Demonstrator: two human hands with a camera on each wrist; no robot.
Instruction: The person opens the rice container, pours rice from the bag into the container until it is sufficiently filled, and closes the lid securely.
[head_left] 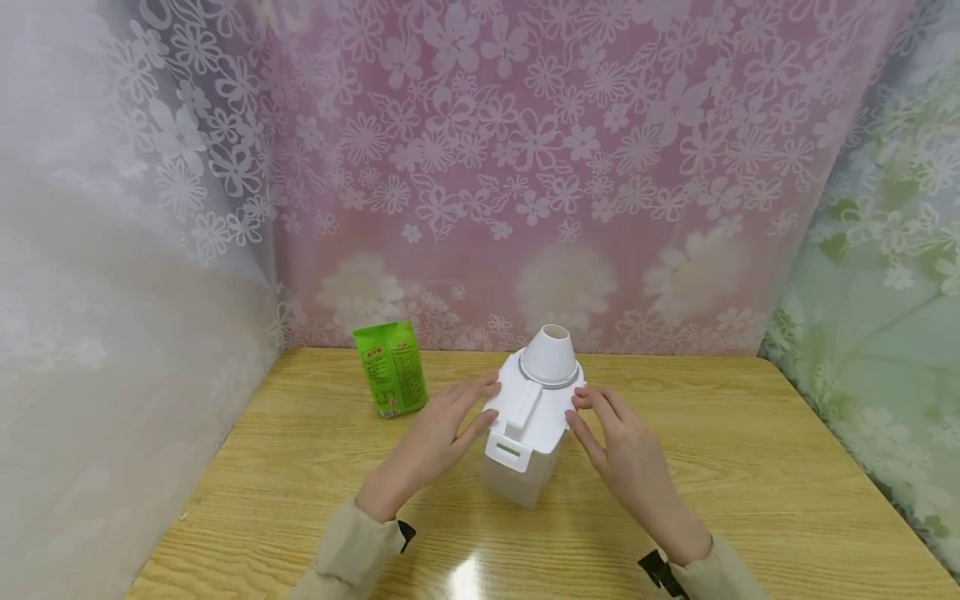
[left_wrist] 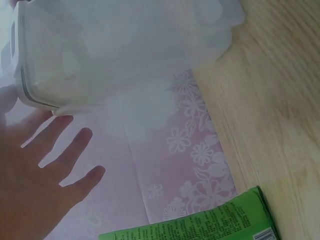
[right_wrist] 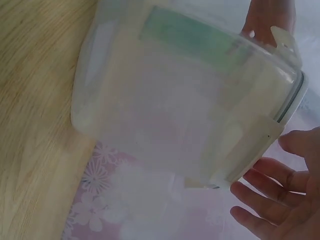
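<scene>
A translucent plastic storage box (head_left: 517,483) stands upright on the table. Its white lid (head_left: 547,425) carries a cone-shaped white cap (head_left: 550,354) at the far end and a raised strip in the middle. My left hand (head_left: 442,425) touches the lid's left edge, its fingers spread and fairly straight in the left wrist view. At the opposite edge, the thumb and fingers of my right hand (head_left: 626,450) touch the lid beside a side clip (right_wrist: 257,150). A slotted white clip (head_left: 508,451) projects at the lid's near end.
To the left of the box, beyond my left hand, stands a green printed bag (head_left: 393,369). The wooden table (head_left: 750,467) meets a pink flowered curtain (head_left: 480,167) at the back, with more patterned cloth hanging on both sides.
</scene>
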